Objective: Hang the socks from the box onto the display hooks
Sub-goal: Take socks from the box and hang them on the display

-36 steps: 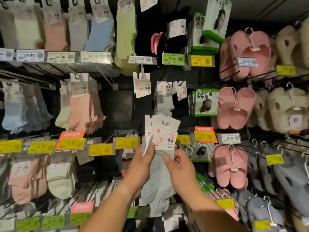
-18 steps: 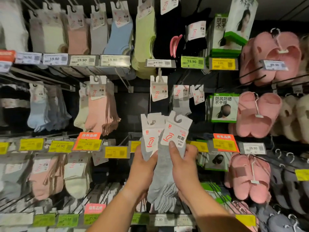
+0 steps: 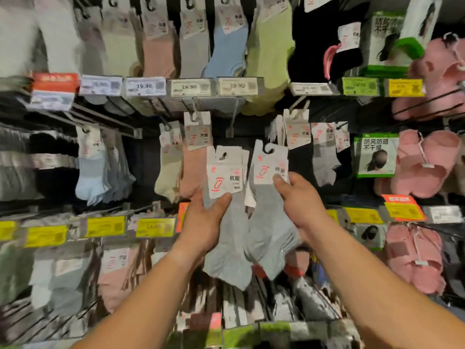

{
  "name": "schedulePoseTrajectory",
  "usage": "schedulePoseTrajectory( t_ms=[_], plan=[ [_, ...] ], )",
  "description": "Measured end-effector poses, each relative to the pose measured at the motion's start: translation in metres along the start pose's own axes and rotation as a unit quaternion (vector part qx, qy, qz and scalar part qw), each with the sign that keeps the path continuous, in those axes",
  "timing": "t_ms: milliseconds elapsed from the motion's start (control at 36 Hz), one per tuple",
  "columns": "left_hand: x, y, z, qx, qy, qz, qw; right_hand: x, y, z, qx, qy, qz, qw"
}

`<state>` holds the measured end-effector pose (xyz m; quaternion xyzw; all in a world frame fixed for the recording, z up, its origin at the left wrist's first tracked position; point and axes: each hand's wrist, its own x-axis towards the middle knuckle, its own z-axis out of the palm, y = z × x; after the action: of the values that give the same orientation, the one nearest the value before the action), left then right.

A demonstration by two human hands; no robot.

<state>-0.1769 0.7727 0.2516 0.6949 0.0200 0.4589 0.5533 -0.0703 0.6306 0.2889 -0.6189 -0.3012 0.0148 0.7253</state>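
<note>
L hand (image 3: 203, 220) grips grey socks (image 3: 227, 248), R hand (image 3: 300, 201) another pack (image 3: 270, 222)

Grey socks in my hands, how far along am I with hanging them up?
Done: grey pairs already hang on a hook to the right. In hand: the left hand holds a grey sock bundle and the right hand holds one carded grey pair, split off. Left: neither is on a hook yet; the box is out of view.

Place: a shop, at a hosiery and footwear wall display.
Stock: carded socks (image 3: 191, 39) on hooks (many colours), pink slippers (image 3: 425, 162), boxed face masks (image 3: 376, 154).
Pricing: shelf-edge price tags (image 3: 192, 87), some reading 19.90, others yellow (image 3: 156, 227).
</note>
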Motion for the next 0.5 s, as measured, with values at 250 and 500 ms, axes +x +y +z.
schedulePoseTrajectory(
  t_ms=[250,500],
  plan=[
    [0.03,0.003,-0.032,0.0,0.021,-0.077,0.997,0.038,-0.055,0.04,0.005,-0.057,-0.029,0.998],
    [0.043,0.002,-0.044,-0.043,0.037,-0.13,0.99,0.072,-0.073,0.05,0.026,-0.064,-0.041,0.997]
  ],
)
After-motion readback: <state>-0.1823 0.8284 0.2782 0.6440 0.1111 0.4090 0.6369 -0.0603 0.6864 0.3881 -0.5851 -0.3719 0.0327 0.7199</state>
